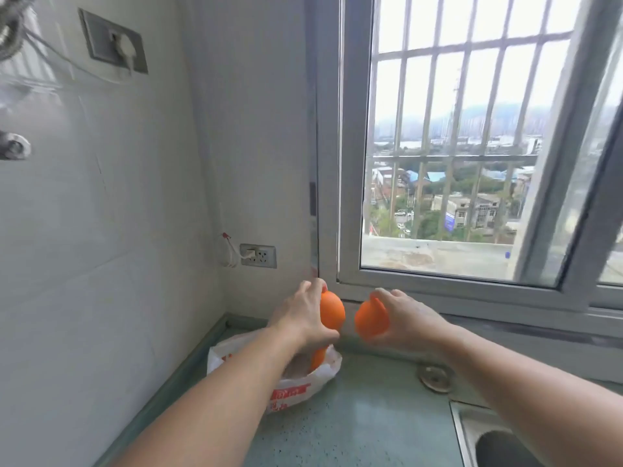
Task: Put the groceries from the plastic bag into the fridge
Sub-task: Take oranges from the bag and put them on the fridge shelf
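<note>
A white plastic bag (296,390) with red print lies open on the green counter in the corner by the wall. One orange (317,358) still shows inside it, partly hidden by my left wrist. My left hand (303,315) is above the bag, shut on an orange (333,310). My right hand (404,320) is beside it to the right, shut on another orange (370,320). Both oranges are held in the air below the window sill. The fridge is not in view.
The green counter (364,419) runs along the tiled wall. A steel sink (492,443) sits at the lower right, with a round metal fitting (435,377) behind it. A barred window (448,156) stands above the counter. A wall socket (259,256) is left of it.
</note>
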Demonstrator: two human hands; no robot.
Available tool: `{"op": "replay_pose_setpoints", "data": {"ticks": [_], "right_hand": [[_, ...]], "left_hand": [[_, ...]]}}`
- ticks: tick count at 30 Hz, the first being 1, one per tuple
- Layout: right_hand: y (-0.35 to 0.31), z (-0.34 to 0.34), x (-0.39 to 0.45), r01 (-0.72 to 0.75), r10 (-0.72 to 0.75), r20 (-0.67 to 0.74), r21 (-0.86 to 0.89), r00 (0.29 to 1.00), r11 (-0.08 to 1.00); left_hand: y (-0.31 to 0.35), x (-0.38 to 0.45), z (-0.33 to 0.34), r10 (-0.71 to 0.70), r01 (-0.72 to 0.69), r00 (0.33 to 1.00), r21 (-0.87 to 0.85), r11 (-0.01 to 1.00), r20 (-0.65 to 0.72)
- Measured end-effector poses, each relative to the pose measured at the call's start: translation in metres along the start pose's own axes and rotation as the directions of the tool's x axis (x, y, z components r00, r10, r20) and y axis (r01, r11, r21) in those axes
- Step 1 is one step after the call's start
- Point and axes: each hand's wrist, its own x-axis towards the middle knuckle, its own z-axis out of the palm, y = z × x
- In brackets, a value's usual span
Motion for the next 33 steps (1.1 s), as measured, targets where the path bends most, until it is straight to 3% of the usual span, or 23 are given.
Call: {"op": "replay_pose_setpoints", "data": {"ticks": [10,17,23,33], "right_hand": [[0.042,-0.036,-0.051,-0.213,0.217,-0.077,0.06,0.973,0.975],[0.062,-0.032,-0.092,-0.443,0.47,-0.186,0.167,0.863,0.881],[0.078,-0.031,-0.172,-0.605,0.636,-0.244,0.196,0.733,0.772],[0.08,-0.074,-0.379,-0.811,0.825,-0.408,0.271,0.391,0.518]], "left_hand": [[0.053,0.019,0.017,0.245,-0.243,0.965,-0.033,0.969,0.091],[0.077,0.036,0.053,0.438,-0.394,0.887,-0.256,0.883,0.145],[0.138,0.014,0.088,0.632,-0.561,0.752,-0.322,0.763,0.187],[0.304,-0.109,0.093,0.897,-0.786,0.425,-0.444,0.43,0.117]]}}
